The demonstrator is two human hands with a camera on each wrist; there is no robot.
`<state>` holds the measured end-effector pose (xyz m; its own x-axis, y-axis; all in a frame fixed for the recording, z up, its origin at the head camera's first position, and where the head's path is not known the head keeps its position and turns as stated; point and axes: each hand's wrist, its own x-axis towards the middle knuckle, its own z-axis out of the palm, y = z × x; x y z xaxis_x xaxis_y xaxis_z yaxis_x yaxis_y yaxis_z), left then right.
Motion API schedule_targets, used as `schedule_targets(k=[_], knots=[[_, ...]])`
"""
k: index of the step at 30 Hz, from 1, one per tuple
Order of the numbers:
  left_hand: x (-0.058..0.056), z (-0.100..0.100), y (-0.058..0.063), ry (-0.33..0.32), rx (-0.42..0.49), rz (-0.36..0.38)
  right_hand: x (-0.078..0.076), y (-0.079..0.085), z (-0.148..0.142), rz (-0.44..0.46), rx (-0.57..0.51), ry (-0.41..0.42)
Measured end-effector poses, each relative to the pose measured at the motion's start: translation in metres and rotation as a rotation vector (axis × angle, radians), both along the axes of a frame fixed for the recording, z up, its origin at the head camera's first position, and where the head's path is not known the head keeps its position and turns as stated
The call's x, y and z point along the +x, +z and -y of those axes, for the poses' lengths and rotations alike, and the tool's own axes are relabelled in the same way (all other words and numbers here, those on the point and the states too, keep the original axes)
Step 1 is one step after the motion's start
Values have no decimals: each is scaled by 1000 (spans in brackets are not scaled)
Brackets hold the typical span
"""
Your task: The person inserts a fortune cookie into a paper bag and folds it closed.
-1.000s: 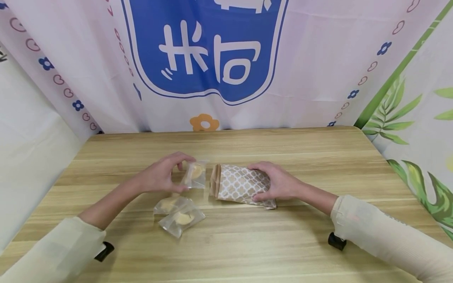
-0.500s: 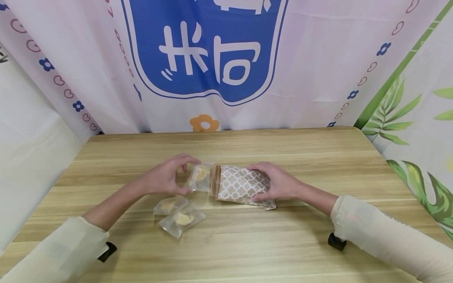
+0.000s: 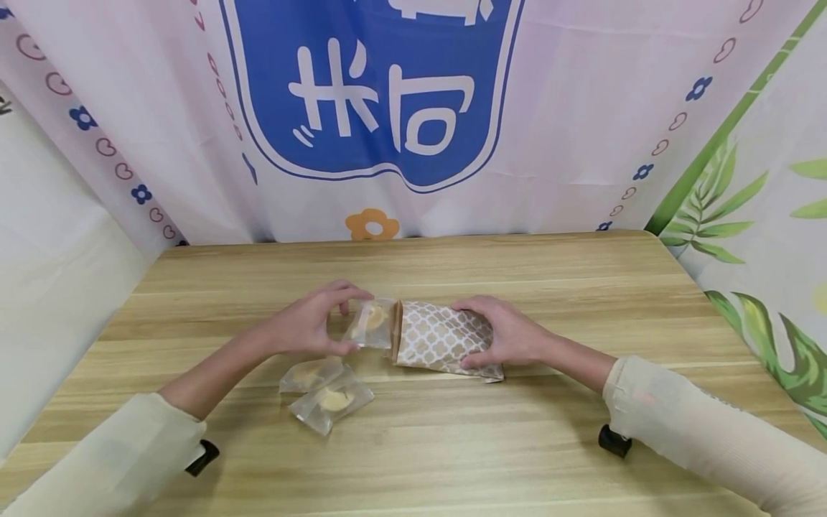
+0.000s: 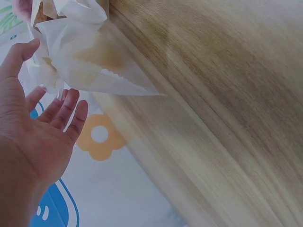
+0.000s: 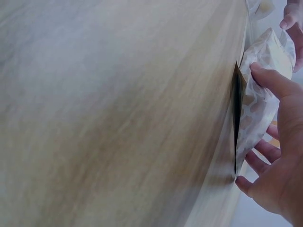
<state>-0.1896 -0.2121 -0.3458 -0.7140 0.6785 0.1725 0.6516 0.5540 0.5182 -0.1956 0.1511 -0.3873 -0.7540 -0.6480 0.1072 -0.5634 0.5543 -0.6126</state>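
Observation:
My left hand (image 3: 310, 323) holds a clear-wrapped round cookie (image 3: 375, 319) by its edges, thumb on the near side and fingers on the far side. The packet's right end meets the mouth of a brown paper bag (image 3: 429, 337) with a white lattice print, which lies on its side. How far the packet reaches inside cannot be made out. From the bag's right end, my right hand (image 3: 500, 334) grips it between thumb and fingers. Two more wrapped cookies, one (image 3: 336, 402) partly over the other (image 3: 306, 373), lie below my left hand.
All of this is on a wood-grain table (image 3: 517, 445). A printed curtain (image 3: 562, 143) hangs along its back edge, and a leaf-patterned cloth (image 3: 762, 237) is at the right.
My left hand has moved to the right with the wrapped cookie, from a gap left of the bag up to its mouth. The right hand and bag have stayed still.

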Motion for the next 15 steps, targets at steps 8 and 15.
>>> schedule_targets(k=[8,15], knots=[[-1,-5,-2,-11,-37,-8,-1,0,-1,4,3,3],[0,-9,-2,24,-91,20,-1,0,-1,4,4,1]])
